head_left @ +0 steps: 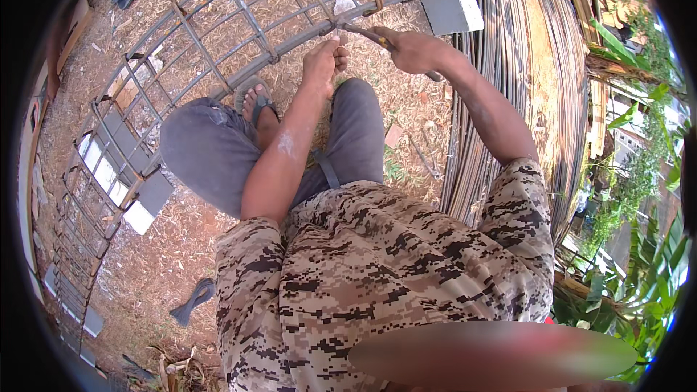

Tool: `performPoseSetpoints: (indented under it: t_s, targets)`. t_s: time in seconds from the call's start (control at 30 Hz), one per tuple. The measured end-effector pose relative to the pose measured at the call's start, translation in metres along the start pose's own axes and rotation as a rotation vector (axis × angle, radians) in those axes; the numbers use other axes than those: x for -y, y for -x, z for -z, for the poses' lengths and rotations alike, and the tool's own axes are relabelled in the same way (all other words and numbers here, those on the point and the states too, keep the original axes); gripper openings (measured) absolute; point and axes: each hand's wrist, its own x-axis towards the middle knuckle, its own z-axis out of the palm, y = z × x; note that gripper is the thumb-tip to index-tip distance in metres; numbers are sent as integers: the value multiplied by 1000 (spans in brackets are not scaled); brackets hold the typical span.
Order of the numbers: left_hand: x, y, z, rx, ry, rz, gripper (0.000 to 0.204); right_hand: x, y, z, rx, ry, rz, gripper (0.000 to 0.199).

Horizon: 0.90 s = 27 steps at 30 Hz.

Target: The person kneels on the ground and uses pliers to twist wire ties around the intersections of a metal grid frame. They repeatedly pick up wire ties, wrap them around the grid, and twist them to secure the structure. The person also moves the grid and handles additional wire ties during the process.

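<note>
A long cage of steel reinforcing bars curves in front of me, with square stirrups crossing its long bars. My right hand is wrapped round the handles of dark metal pincers. Their jaw end touches the near bar of the cage, by a stirrup joint. Just below that joint, my left hand is closed, fingertips pinched close to the bar. Whatever lies between those fingers is too small to make out.
Grey concrete blocks support the cage at the right, and more blocks sit under it at the left. A stack of long steel bars lies to my right. A dark coiled bundle rests on the dirt, lower left.
</note>
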Motion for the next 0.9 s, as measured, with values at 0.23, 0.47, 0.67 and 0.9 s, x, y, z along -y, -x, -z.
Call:
performPoseSetpoints:
  t_s: [0.23,0.47,0.67,0.9]
  targets:
    - [9,-5,-16,-5,-76,-111,24,7,-13,10,43,186,67,70]
    - [9,-3,-14,-34,58,-101,48,-20,-11,-8,295,-743,-25,53]
    - [4,11,-44,129,228,141,70,-38,-28,-101,760,-2244,207,35]
    - [6,-15,-82,-148,102,278,25,-35,9,-74,291,-1339,-18,36]
